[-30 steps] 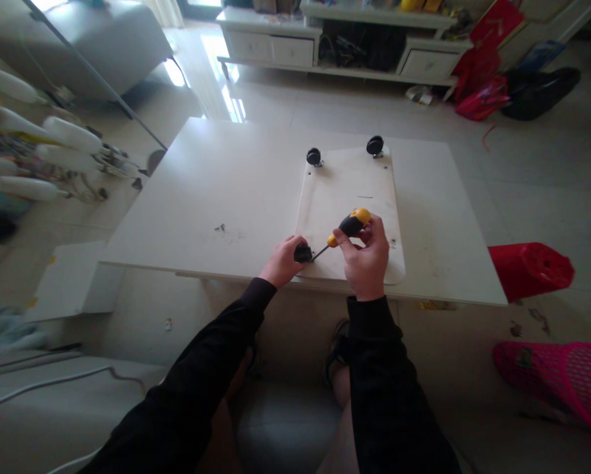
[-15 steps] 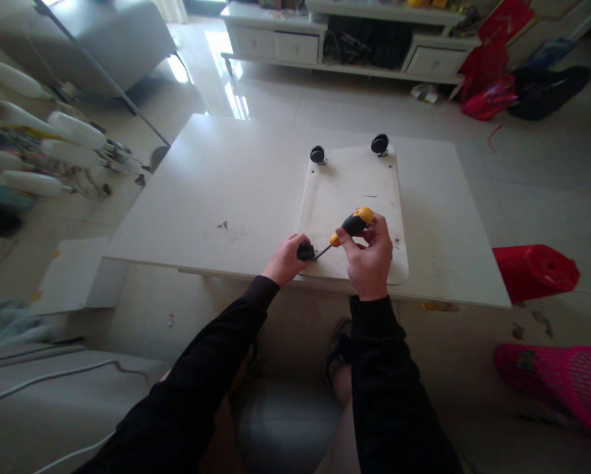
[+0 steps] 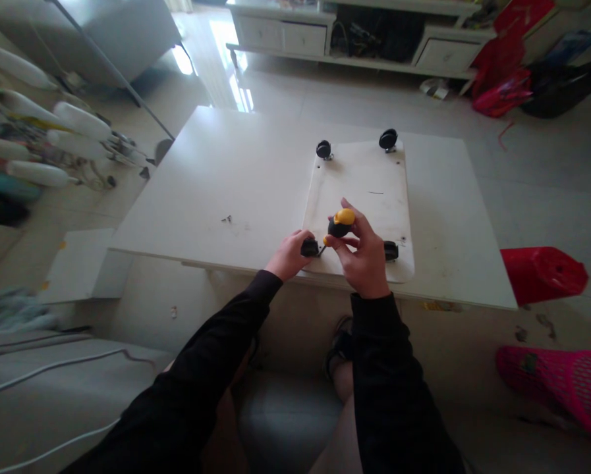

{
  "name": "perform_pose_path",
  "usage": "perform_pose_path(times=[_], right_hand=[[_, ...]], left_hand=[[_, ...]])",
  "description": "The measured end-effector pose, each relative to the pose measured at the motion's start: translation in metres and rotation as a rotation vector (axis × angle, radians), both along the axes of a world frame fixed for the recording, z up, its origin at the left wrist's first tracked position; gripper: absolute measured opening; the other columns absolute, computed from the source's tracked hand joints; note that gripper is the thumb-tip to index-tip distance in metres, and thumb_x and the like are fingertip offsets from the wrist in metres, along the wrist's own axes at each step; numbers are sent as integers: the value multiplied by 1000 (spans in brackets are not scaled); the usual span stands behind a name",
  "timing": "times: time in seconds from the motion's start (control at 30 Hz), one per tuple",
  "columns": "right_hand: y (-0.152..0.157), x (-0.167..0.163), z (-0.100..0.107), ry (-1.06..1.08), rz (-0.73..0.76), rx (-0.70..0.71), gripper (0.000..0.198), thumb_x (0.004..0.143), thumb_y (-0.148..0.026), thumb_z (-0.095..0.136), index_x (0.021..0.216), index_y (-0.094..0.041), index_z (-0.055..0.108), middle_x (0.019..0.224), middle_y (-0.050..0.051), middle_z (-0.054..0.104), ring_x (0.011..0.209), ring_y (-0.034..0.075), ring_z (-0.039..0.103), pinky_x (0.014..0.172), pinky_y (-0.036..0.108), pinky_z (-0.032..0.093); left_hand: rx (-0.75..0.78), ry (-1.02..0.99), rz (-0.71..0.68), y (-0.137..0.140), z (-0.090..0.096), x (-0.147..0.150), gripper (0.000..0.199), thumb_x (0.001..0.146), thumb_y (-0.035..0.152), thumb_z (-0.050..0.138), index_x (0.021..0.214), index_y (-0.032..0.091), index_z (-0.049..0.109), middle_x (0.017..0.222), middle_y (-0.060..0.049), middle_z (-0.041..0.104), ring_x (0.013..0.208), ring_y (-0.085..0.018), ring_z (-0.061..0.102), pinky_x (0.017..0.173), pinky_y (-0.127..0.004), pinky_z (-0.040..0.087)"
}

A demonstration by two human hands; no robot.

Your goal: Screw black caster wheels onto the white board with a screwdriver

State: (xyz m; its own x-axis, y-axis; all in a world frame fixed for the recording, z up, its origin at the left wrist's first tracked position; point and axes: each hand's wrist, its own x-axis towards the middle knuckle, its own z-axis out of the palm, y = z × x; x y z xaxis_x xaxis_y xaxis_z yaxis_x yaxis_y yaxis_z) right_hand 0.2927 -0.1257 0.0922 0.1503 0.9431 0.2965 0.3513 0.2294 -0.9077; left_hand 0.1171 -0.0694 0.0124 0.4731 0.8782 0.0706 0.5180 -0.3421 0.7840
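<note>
A white board (image 3: pixel 357 178) lies flat on a white table, with black caster wheels at its corners. My left hand (image 3: pixel 290 255) is closed around the near-left caster (image 3: pixel 309 247). In my right hand (image 3: pixel 365 258) is a yellow and black screwdriver (image 3: pixel 341 223), its handle raised and its shaft slanting down to the base of that caster. Whether the tip sits in a screw is too small to tell. Just right of my right hand, the near-right caster (image 3: pixel 391 251) shows partly. Two more, the far-left caster (image 3: pixel 323 150) and far-right caster (image 3: pixel 388 139), stand at the far edge.
Small screws (image 3: pixel 226 219) lie on the white table (image 3: pixel 176 191) left of the board. Beyond the table's right edge is a red bin (image 3: pixel 542 273), with a pink mesh basket (image 3: pixel 562 382) nearer me. A white box (image 3: pixel 80 266) stands on the floor at left.
My right hand has tipped the screwdriver more upright, its handle moving left. The near-right caster has come into sight beside that hand. My left hand stays on its caster; the whole view shifts slightly.
</note>
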Motion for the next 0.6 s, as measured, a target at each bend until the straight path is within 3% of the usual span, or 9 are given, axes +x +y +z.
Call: perform_pose_path(times=[0.23,0.47,0.6], right_hand=[[2,-4,-5,-97,101,120,72,95,-21,70,160,-39,46,148,3,70,120,23,76,93,39,72],[2,-6,-5,-206,59,185,64,96,-27,73,156,-39,52,141,4,71,113,21,74,86,36,71],[1,-4,-3,-217,42,214,53,102,-31,63,153,-36,54,135,6,69,112,21,72,92,41,70]], left_hand=[[-3,-31,-35,3,7,-10,42,76,1,70,114,18,68,109,-7,69,98,-21,67,89,-35,57],[4,-23,-39,4,15,-15,38,79,-1,68,111,18,72,106,-6,67,93,-18,66,88,-33,58],[2,2,-29,4,18,-13,36,80,-1,67,111,18,73,107,-7,68,96,-20,67,90,-34,58]])
